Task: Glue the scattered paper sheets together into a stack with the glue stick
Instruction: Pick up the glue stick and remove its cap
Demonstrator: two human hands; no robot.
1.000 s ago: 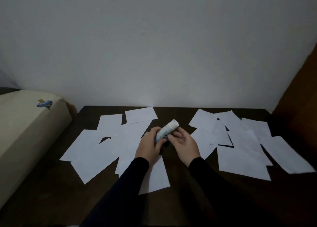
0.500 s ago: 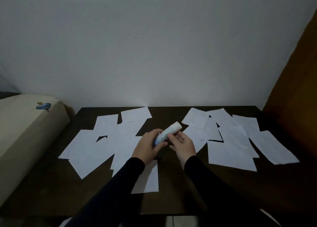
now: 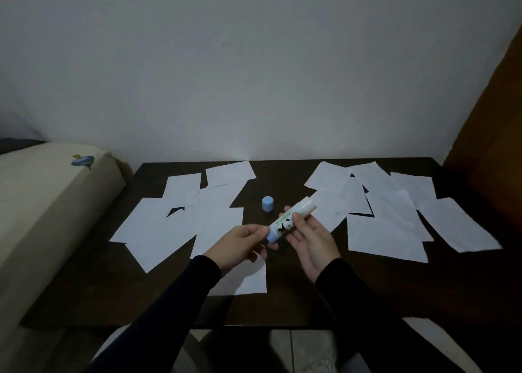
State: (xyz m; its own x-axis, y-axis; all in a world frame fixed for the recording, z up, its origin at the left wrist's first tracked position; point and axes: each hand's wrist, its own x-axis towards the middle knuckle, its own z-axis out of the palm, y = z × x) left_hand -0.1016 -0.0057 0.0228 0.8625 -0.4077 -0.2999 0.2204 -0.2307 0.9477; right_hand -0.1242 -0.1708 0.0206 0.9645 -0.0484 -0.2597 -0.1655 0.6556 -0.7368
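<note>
Now uncapped, one glue stick pinched by left hand and right hand, one blue cap beside

Dark brown wooden desk, rectangular, far edge against a pale wall. Two groups of white rectangular paper sheets lie flat on it. Left group: sheets overlap at mixed angles, spreading from the far edge toward the near centre; one sheet lies nearest the front edge. Right group: sheets overlap, fanned out toward the right edge. In the bare gap between the groups, a small light blue cylindrical cap stands upright on the wood, touching no sheet.
</note>
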